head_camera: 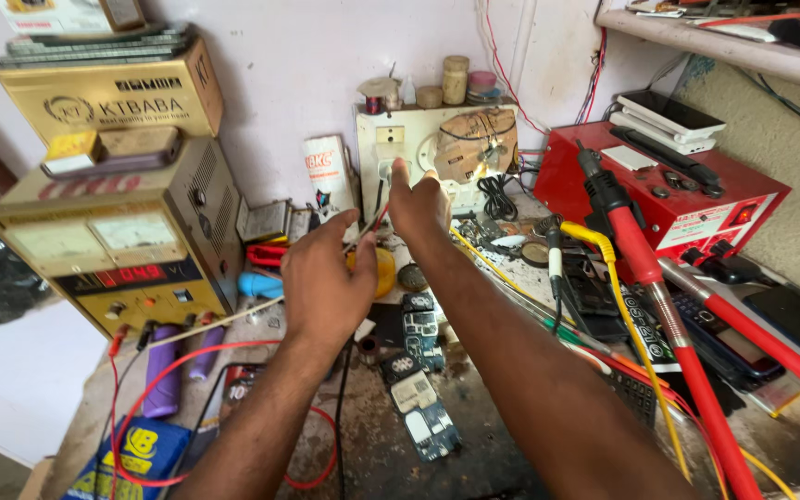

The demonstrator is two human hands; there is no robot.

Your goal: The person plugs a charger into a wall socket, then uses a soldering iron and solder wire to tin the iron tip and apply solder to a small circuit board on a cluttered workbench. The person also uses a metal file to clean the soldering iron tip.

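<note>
My right hand (pixel 418 202) stretches to the back of the bench, its index finger touching a switch on the white wall switchboard (pixel 416 125); it holds nothing. Nearer to me, my left hand (pixel 326 278) hovers over the bench with its fingers pinched on a thin cream-coloured rod (pixel 219 321), which runs out to the left. A thin red and white tip (pixel 375 223) shows beyond the fingers. Phone circuit boards (pixel 418 375) lie on the bench between my forearms.
A yellow bench power supply (pixel 113 250) with a red digital display stands at left, with red leads (pixel 168 380) looping in front. At right a red metal box (pixel 696 208) carries phones. Red-handled tools (pixel 668 315) lean across that side. A yellow round tin (pixel 384 270) sits past my left hand.
</note>
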